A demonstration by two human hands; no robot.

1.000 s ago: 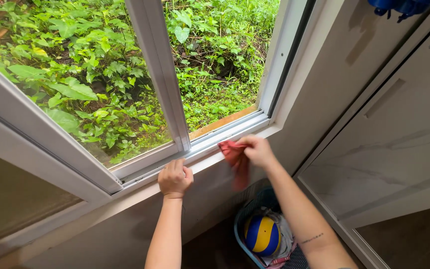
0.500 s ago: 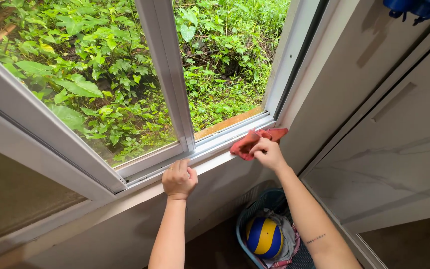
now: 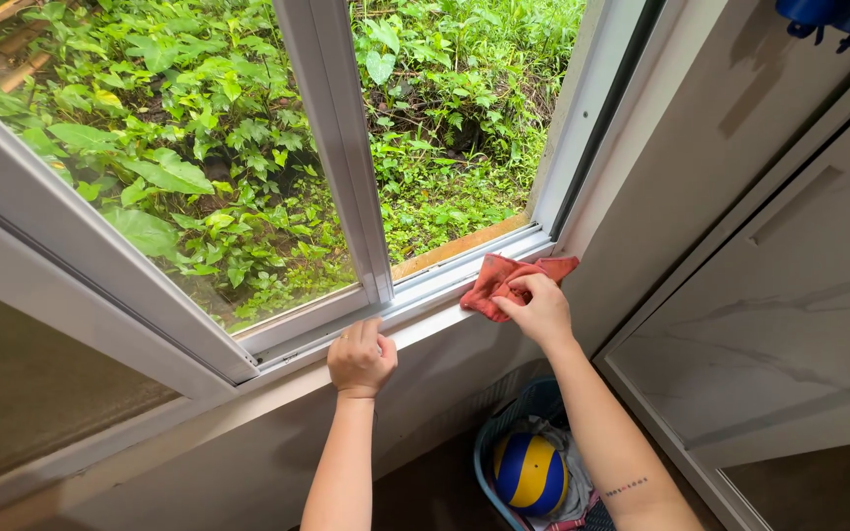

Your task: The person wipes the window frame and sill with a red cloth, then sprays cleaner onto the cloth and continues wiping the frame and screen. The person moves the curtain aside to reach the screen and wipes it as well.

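I count one red cloth spread on the white window sill under my right hand, whose fingers press it flat, while my left hand, clenched, grips the sill edge, above one basket holding one ball.

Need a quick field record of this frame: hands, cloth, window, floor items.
left hand: closed over the sill edge, holds nothing loose
right hand: pressing a red cloth flat on the sill by the window's right corner
window: white sliding frame, green plants outside
floor: blue basket holding a blue-and-yellow volleyball and some fabric
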